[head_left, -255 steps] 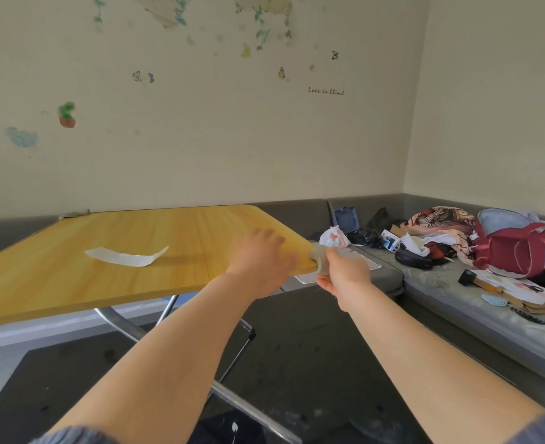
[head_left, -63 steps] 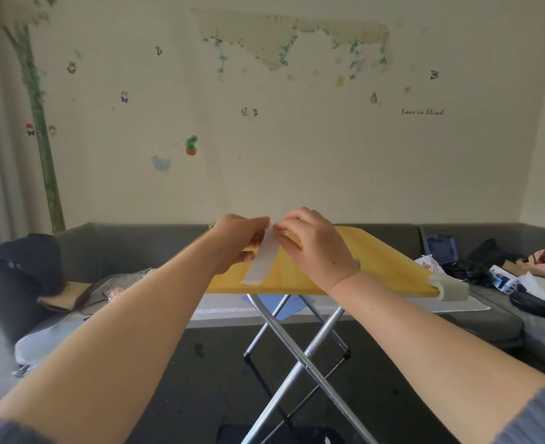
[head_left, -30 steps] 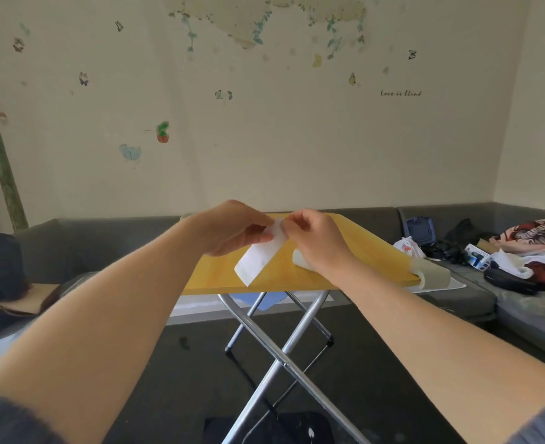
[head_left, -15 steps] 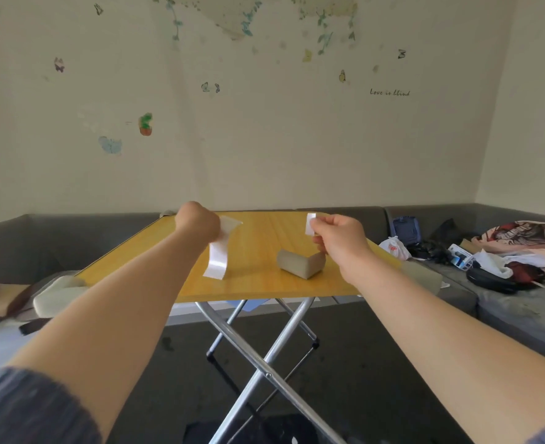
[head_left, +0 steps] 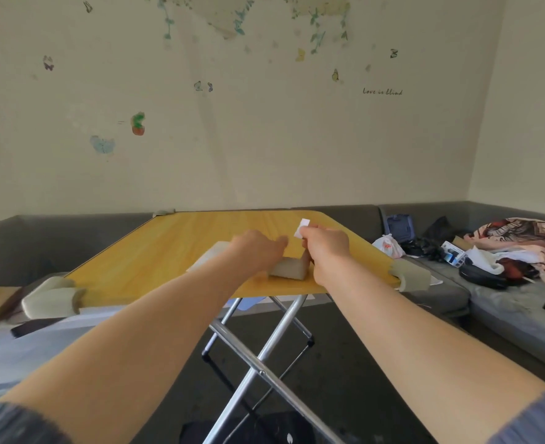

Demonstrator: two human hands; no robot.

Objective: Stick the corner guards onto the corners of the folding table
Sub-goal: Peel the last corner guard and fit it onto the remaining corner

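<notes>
A: What is each hand doing?

B: The right hand pinches a small white paper strip, fingers closed on it. The left hand reaches, fingers loose, toward the loose corner guard at frame centre; contact is possibly hidden.

A: How will it handle?

B: Probably light, soft, squashy foam, beige and L-shaped. Take its outer walls, sparing the adhesive inside. It lies on the smooth yellow folding table.

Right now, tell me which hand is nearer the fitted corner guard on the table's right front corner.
Right. The right hand is just left of that corner guard, pinching a white strip; the left hand is farther left.
</notes>
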